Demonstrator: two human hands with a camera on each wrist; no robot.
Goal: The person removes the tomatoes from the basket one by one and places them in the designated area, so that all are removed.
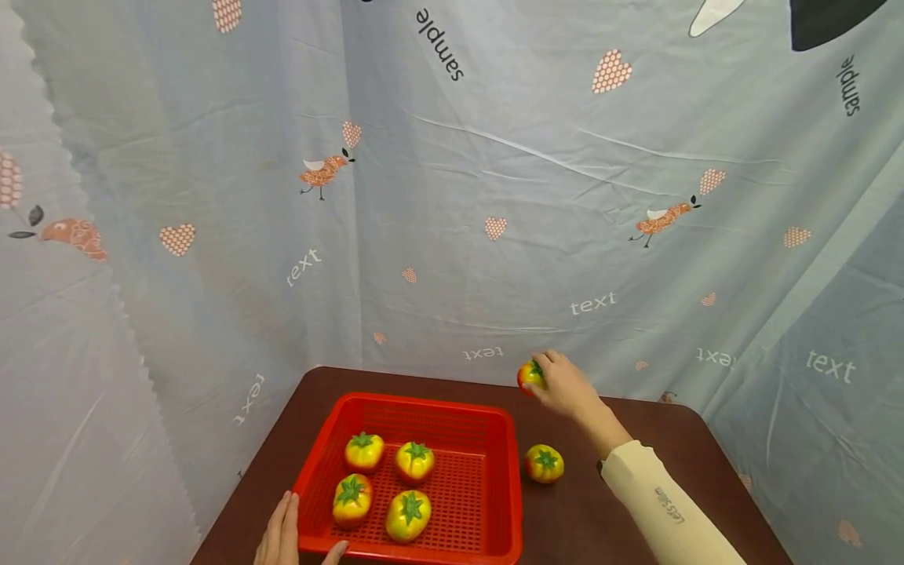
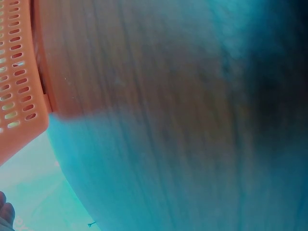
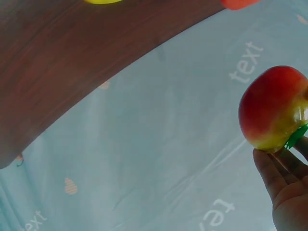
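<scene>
My right hand (image 1: 565, 383) grips a red-and-yellow tomato (image 1: 530, 376) with a green leafy top, held over the table's far edge. In the right wrist view the fingers (image 3: 269, 175) pinch the same tomato (image 3: 272, 108) from below. A second tomato (image 1: 544, 464) sits on the table just right of the red basket (image 1: 518, 502). My left hand (image 1: 281, 534) rests at the basket's near left corner, its fingers straight along the outer side and the thumb by the front rim. Inside the basket several tomatoes (image 1: 410, 515) lie toward the left half.
The dark brown table (image 1: 600, 518) has rounded corners. Light blue printed cloth (image 1: 452, 204) hangs behind it and at both sides. The left wrist view shows the basket's slotted side (image 2: 19, 86) beside a blurred tabletop (image 2: 134, 86).
</scene>
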